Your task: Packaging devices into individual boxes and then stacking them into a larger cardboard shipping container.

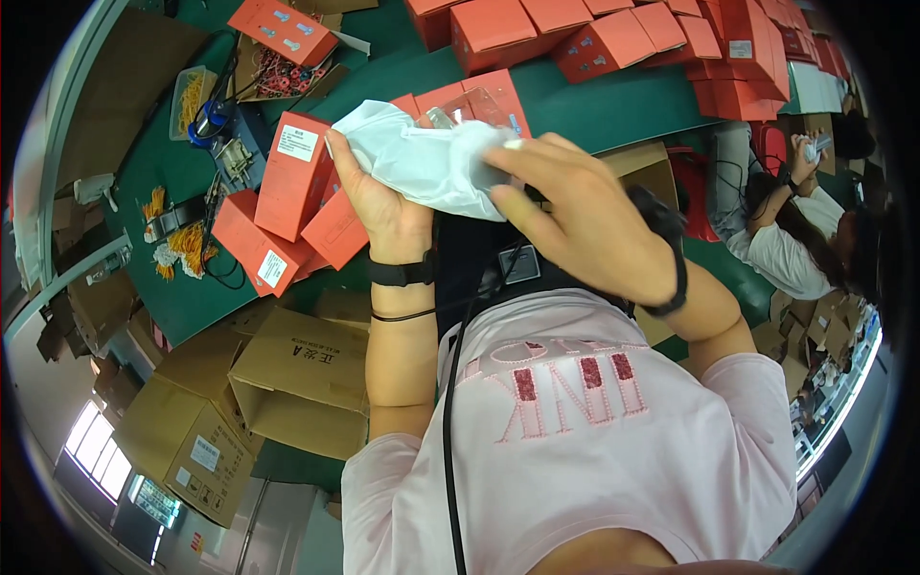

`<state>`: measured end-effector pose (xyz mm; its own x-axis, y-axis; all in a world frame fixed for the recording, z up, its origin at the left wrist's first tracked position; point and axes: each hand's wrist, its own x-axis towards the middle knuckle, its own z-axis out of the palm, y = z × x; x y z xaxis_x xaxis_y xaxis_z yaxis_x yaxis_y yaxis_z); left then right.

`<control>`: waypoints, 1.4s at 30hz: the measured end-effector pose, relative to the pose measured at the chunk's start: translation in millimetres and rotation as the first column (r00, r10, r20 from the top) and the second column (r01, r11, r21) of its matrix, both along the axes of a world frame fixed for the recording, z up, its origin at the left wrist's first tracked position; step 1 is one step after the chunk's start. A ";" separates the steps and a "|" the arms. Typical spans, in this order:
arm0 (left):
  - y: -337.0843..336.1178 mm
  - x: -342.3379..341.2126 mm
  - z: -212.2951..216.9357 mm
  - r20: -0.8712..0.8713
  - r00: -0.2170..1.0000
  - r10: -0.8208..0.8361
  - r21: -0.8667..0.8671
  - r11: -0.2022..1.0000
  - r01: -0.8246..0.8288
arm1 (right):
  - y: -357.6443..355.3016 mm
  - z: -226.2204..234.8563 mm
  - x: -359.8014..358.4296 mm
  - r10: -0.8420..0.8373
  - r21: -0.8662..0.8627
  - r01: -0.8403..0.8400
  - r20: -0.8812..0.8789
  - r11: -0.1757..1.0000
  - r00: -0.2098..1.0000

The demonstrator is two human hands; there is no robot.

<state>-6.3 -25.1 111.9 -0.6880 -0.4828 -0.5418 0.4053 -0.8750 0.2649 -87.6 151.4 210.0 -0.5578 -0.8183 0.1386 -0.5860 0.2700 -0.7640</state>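
A soft white bag (407, 153), wrinkled and bulging around something inside, lies across my left hand (388, 206). The palm faces up and the fingers are mostly hidden behind the bag, with the thumb along its left end. My right hand (585, 216) is at the bag's right end, thumb and fingers closing around it. That end is blurred, and a dark patch shows between the fingertips; I cannot make out what it is. Just behind the bag, a clear plastic tray (465, 107) rests on red boxes.
Red boxes (292, 172) stand close to my left hand on the green table (402, 62). More red boxes (517, 34) are stacked at the back. Open cartons (302, 369) stand at lower left. Another person (781, 240) sits at right. Yellow cords (192, 244) lie on the left.
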 end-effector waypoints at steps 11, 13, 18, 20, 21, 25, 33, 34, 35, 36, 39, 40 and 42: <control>3.6 -13.4 28.5 0.319 0.948 0.013 -0.561 0.808 0.178 | 16.3 -33.0 -1.8 -0.112 0.122 0.036 0.702 0.992 0.703; -10.5 -15.1 21.6 0.359 0.925 0.121 -0.335 0.942 0.007 | 20.3 -34.3 -2.5 -0.005 -0.033 0.041 0.716 0.999 0.698; -14.6 -6.2 11.0 0.046 0.994 -0.095 -0.283 0.954 0.104 | 20.8 -21.1 -11.0 -0.113 0.118 0.016 0.890 0.993 0.441; 11.5 -7.6 30.5 0.052 0.996 0.072 -0.200 0.978 -0.061 | 20.8 -21.7 -10.7 -0.110 0.103 0.041 0.885 0.994 0.452; 22.2 -6.5 30.4 0.052 0.996 0.075 -0.200 0.978 -0.063 | 20.6 -22.6 -10.8 -0.114 0.102 0.051 0.890 0.993 0.442; 36.4 -6.4 30.9 0.137 0.988 -0.071 -0.397 0.910 0.121 | 19.3 -27.0 -9.4 -0.106 0.098 0.041 0.900 0.994 0.423; -0.7 -14.0 33.2 0.107 0.965 -0.240 0.038 0.971 0.237 | 15.8 -31.0 2.6 -0.097 0.032 0.150 0.889 0.988 0.447; -1.0 -14.0 35.0 0.109 0.965 -0.237 0.042 0.971 0.234 | 15.3 -30.0 1.8 -0.122 0.062 0.162 0.910 0.985 0.396; -0.7 -13.4 38.8 0.120 0.964 -0.237 0.050 0.971 0.233 | 15.3 -27.7 1.0 -0.121 0.061 0.160 0.910 0.985 0.396; -0.4 -12.6 40.6 0.130 0.963 -0.238 0.058 0.971 0.232 | 15.5 -25.8 0.1 -0.127 0.070 0.152 0.906 0.986 0.405; -3.1 -10.5 39.1 0.070 0.967 -0.246 0.122 0.964 0.237 | 16.7 -25.7 -1.5 -0.137 0.086 0.138 0.898 0.987 0.418; -4.1 -9.8 39.1 0.071 0.967 -0.245 0.123 0.964 0.235 | 17.1 -26.2 -1.4 -0.142 0.093 0.133 0.896 0.987 0.422; -6.5 -10.2 40.0 0.081 0.971 -0.225 0.116 0.970 0.215 | 17.1 -28.6 0.6 -0.137 0.090 0.120 0.871 0.989 0.471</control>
<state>-16.5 -31.5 151.9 -0.7151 -0.2618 -0.6482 0.1775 -0.9648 0.1939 -87.0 168.6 181.4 -0.4825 -0.7242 -0.4927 0.4238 0.2994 -0.8549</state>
